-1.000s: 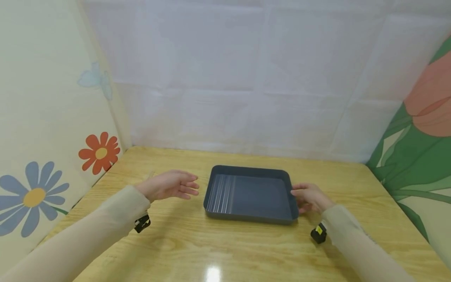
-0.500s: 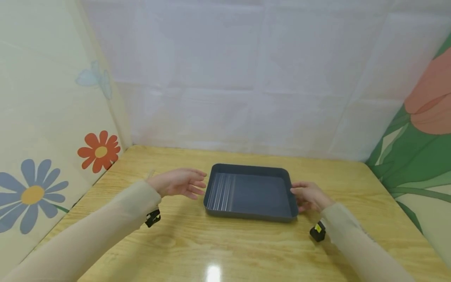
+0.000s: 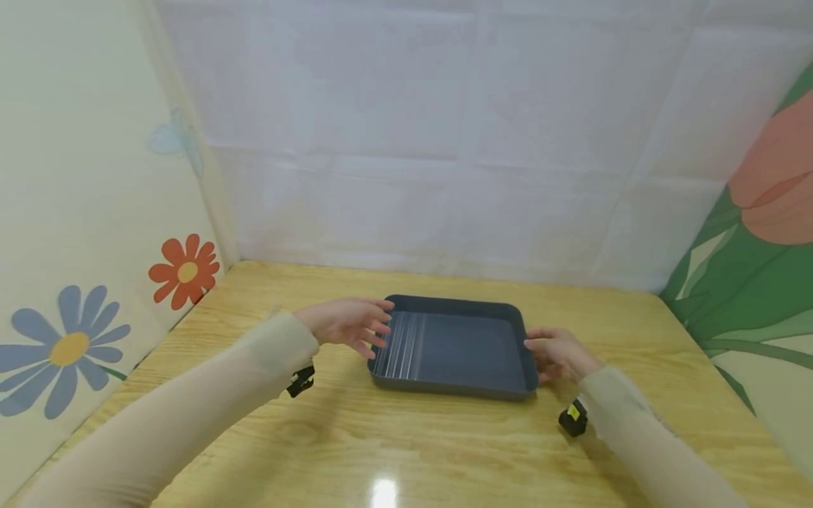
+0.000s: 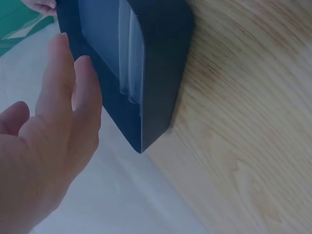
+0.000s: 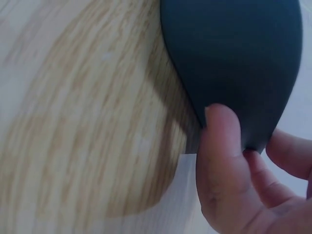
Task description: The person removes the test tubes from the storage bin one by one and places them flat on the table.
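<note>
A dark blue-grey rectangular tray (image 3: pixel 470 356) sits on the wooden table, with several clear, slender tubes (image 3: pixel 401 347) lying side by side at its left end. My left hand (image 3: pixel 349 323) hovers at that end with fingers spread and holding nothing; in the head view its fingertips overlap the tray's left rim. The left wrist view shows those fingers beside the tray wall (image 4: pixel 163 63), close to the tubes (image 4: pixel 127 53). At the opposite end my right hand (image 3: pixel 559 355) holds the tray's right side, its thumb (image 5: pixel 222 141) against the outer wall (image 5: pixel 234 63).
Wood-grained table (image 3: pixel 432 451) surrounds the tray. Behind it hangs a white, creased cloth (image 3: pixel 413 141). A panel with painted flowers (image 3: pixel 70 349) stands on the left, another with a large tulip (image 3: pixel 775 176) on the right.
My left hand has moved steadily right, from beside the tray to its left rim, fingers spreading a little. The right hand and the tray have stayed put.
</note>
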A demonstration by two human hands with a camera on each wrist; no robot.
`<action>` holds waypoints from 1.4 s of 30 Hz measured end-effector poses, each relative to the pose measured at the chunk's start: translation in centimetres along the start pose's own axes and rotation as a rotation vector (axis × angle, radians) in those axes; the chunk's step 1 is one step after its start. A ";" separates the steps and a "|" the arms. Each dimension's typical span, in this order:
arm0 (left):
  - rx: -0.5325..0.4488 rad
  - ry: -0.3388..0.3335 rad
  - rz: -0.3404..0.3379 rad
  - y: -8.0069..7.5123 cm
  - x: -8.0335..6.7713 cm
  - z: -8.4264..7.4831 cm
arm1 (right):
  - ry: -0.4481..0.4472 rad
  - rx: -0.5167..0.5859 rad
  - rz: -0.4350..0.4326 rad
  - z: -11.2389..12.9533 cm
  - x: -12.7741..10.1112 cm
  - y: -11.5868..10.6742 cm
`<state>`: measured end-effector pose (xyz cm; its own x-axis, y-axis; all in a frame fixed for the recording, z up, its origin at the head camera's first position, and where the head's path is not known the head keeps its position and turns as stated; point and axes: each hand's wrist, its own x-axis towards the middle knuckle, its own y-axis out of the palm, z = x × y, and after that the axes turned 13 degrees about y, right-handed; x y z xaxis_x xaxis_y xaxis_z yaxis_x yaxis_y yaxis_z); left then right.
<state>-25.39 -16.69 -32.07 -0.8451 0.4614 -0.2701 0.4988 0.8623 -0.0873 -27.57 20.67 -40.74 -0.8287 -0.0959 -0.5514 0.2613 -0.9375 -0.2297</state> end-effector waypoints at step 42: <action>-0.047 -0.257 -0.194 5.0 6.7 0.1 | -0.010 0.036 0.018 -2.2 1.6 0.6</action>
<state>-28.55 -9.29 -34.39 -0.8441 0.2246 -0.4869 0.3184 0.9406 -0.1180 -27.70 20.68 -43.51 -0.8293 -0.1159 -0.5466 0.2582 -0.9470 -0.1910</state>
